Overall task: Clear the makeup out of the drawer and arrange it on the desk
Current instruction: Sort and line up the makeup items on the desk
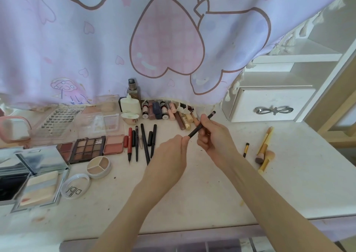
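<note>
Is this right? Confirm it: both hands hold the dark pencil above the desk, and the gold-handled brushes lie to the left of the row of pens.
Not quite. The head view shows the gold-handled brushes to the right of the row of pens, beyond the right hand. The rest stands: the right hand and left hand hold the dark pencil above the desk.

Matt stained white desk [212, 184], printed cloth curtain [96, 39], glossy metal drawer handle [274, 110], matt black pencil [200, 125]
</note>
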`<state>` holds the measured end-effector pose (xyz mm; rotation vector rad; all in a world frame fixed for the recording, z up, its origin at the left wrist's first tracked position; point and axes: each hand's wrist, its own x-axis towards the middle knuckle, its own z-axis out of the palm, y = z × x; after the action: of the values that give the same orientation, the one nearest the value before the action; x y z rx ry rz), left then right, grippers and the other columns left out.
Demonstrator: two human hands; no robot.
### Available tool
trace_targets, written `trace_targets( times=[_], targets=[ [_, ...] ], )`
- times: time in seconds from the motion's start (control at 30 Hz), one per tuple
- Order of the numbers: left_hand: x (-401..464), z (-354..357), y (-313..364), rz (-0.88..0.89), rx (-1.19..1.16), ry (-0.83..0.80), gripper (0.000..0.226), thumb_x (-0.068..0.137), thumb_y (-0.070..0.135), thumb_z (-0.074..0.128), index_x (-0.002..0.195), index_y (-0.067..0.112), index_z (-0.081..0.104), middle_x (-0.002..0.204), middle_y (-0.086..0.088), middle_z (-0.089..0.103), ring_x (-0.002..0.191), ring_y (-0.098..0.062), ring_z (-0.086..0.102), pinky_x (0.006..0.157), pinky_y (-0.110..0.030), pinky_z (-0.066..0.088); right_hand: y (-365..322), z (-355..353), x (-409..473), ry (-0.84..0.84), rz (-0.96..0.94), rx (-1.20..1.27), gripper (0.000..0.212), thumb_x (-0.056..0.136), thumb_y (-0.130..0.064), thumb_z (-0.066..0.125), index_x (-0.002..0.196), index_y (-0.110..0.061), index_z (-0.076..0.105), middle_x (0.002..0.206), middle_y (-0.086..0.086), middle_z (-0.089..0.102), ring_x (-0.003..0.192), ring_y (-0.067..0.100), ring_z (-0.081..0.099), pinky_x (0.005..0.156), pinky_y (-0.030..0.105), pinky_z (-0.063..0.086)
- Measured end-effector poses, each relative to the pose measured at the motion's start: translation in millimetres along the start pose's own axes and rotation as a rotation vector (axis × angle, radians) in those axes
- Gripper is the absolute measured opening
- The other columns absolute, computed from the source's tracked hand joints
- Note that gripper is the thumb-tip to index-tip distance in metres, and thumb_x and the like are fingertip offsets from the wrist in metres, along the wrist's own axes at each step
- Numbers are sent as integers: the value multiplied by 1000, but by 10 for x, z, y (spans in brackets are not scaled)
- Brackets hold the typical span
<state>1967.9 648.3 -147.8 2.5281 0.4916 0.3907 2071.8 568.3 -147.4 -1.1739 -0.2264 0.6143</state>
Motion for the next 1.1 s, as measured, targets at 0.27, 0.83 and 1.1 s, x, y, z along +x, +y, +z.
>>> trace_targets(
  times=[0.27,0.83,1.1],
  targets=[
    [-49,-236,-142,-156,-61,71,34,101,22,24,71,15,36,63,5,38,67,-20,44,61,-29,33,-225,-82,187,126,-137,29,33,98,-24,46,68,-10,50,49,-3,29,40,9,20,37,17,22],
    [491,2,-583,-182,162,222,16,90,22,48,105,18,54,92,-2,66,93,-22,53,77,-31,32,233,317,444,-47,6,-1037,31,83,-21,66,61,-13,46,57,4,56,51,17,54,57,27,46],
    [451,-17,-571,-172,357,218,18,92,29,45,96,18,57,96,0,63,103,-22,47,85,-33,30,234,332,450,-87,83,-877,21,92,-15,55,97,5,63,68,10,63,51,18,59,50,21,52]
  ],
)
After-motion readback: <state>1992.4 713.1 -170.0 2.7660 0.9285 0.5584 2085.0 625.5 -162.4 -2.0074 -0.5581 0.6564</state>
